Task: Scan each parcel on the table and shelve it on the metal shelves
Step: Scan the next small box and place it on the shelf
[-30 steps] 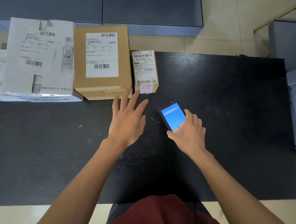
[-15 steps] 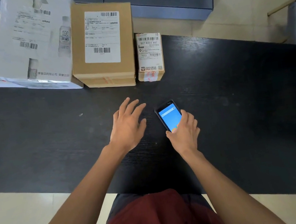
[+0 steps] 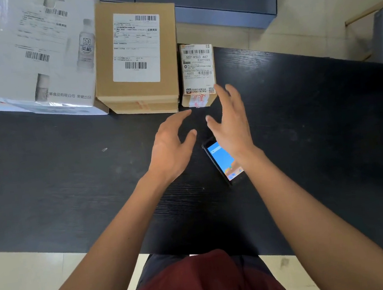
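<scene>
Both hands, left [image 3: 170,147] and right [image 3: 231,125], spread with empty grip; right wrist hides part of phone [image 3: 221,160].

Table [image 3: 69,185] showing black, fine wood grain. Big box [image 3: 35,60] at 11 o'clock showing white, black barcodes, grey bottle print. Middle box [image 3: 106,58] showing brown, white label. Small parcel [image 3: 200,100] showing tan, red-printed tape. Phone [image 3: 221,158] glowing blue. Shorts [image 3: 204,286] showing dark red.

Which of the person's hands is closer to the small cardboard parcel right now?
The right hand: its fingers overlap the small brown cardboard parcel at its near right corner. The left hand is below it, apart.
</scene>
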`<action>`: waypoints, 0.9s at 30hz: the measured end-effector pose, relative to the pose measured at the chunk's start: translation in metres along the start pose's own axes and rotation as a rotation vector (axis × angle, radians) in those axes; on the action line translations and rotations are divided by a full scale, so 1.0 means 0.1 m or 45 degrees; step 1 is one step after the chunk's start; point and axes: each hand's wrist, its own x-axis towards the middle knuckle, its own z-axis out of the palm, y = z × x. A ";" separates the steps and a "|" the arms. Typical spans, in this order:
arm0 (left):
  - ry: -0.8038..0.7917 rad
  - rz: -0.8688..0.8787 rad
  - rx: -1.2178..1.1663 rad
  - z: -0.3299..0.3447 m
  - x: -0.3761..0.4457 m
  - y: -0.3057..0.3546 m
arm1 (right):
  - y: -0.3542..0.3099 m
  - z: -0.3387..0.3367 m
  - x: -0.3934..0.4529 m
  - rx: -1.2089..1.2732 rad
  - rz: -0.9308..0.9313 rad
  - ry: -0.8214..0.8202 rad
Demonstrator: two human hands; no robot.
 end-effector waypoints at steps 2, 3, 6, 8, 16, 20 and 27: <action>0.007 -0.005 -0.004 -0.04 0.02 -0.04 | -0.03 0.03 0.18 -0.034 -0.048 -0.028; 0.000 -0.011 -0.005 -0.06 0.03 -0.07 | -0.03 0.06 0.26 -0.045 -0.061 -0.055; -0.010 -0.037 -0.012 -0.06 0.05 -0.14 | 0.00 0.17 0.41 -0.032 -0.072 -0.148; -0.011 -0.054 -0.026 -0.06 0.06 -0.16 | 0.02 0.23 0.46 -0.012 -0.069 -0.157; -0.008 -0.072 -0.079 -0.16 0.02 -0.14 | 0.03 0.24 0.33 0.202 -0.100 -0.001; -0.036 -0.063 -0.115 -0.24 -0.07 -0.13 | 0.06 0.11 0.05 0.248 -0.059 0.038; -0.202 0.051 -0.070 -0.28 -0.09 0.21 | 0.06 -0.31 -0.58 0.465 0.012 0.103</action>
